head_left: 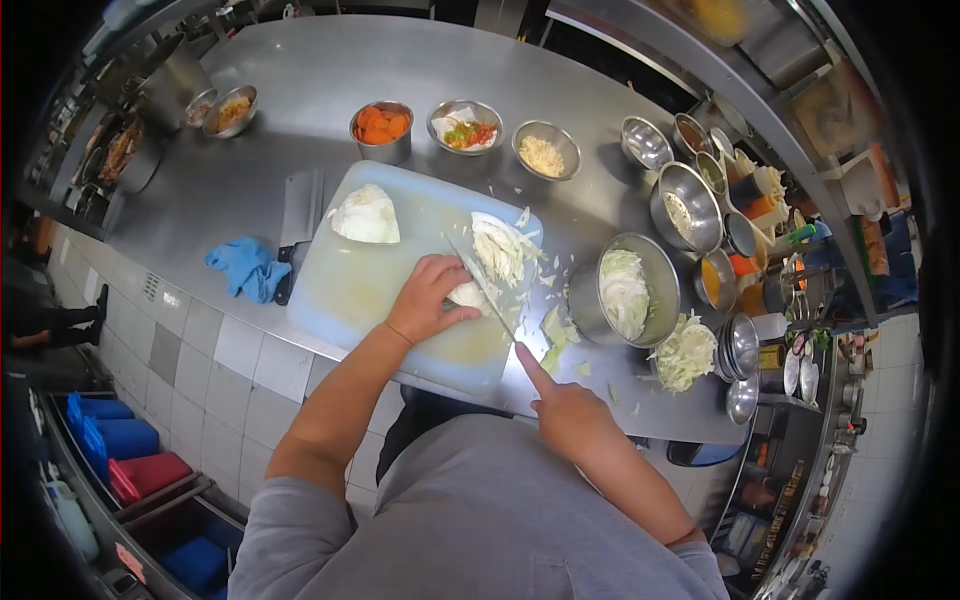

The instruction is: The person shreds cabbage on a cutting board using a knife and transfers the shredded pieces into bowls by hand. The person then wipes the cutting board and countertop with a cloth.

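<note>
On the white cutting board (400, 300) my left hand (430, 297) presses down on a small piece of cabbage (468, 294). My right hand (572, 405) holds a knife (480, 284), index finger stretched along its spine; the handle is hidden in the palm. The blade lies across the cabbage just right of my left fingers. Shredded cabbage (502, 247) is heaped beyond the blade, with scraps scattered off the board's right edge. A larger cabbage chunk (366, 215) rests at the board's upper left.
Left of the board are a cleaver (300, 210) and a blue cloth (247, 268). Behind it stand bowls of carrots (381, 126), chopped peppers (466, 130) and minced food (543, 155). A deep pot (590, 305) with cabbage, a cabbage heap (686, 354) and several metal bowls are at the right.
</note>
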`<state>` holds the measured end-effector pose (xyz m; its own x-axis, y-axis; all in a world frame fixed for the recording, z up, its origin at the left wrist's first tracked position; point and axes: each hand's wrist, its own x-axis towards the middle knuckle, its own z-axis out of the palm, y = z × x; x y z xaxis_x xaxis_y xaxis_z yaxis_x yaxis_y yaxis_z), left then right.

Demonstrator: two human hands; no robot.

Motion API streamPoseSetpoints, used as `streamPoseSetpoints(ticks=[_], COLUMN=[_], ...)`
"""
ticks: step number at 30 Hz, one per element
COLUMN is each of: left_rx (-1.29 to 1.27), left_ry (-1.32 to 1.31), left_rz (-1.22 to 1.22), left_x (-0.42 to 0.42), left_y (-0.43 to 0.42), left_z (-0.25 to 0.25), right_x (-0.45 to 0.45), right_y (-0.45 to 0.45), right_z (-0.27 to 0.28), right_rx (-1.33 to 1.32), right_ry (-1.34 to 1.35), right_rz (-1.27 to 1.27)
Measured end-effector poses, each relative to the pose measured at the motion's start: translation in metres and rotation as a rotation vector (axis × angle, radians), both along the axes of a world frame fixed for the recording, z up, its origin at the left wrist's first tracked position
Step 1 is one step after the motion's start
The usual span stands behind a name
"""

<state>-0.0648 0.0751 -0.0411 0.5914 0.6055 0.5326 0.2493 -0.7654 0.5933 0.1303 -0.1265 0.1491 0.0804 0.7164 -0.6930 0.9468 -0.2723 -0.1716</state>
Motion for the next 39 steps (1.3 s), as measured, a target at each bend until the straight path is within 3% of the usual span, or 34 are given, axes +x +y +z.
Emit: streamPoseSetpoints(ticks=[2,6,10,15,18,23,33,39], left_rx=[0.020,0.015,0.004,0.041,0.140,0.052,0.083,0.060], left_ry=[0.010,0.037,-0.017,0.008,0.110,0.082,0.024,0.043], left_rz=[0.003,-0.001,0.019,0.024,0.152,0.054,0.008,-0.008], left_x=[0.000,0.002,0.000,0.000,0.001,0.004,0.019,0.020], left_y=[0.002,0.001,0.001,-0.003,-0.007,-0.002,0.011,0.012], left_z=[-0.001,0.002,-0.006,-0.008,-0.004,-0.010,-0.011,-0.013], right_x=[0.000,0.006,0.018,0.019,0.016,0.015,0.032,0.037], right_y=[0.006,0.026,0.036,0.025,0.006,-0.017,-0.032,-0.033], right_z=[-0.013,-0.106,-0.130,-0.087,-0.048,0.010,0.006,0.040], right_rx=[-0.033,0.128,0.212,0.321,0.408,0.175,0.269,0.157], right_ry=[-0.015,-0.006,0.093,0.083,-0.027,-0.123,-0.062,-0.078], right_rz=[-0.001,-0.058,-0.058,-0.059,-0.040,0.077,0.044,0.062])
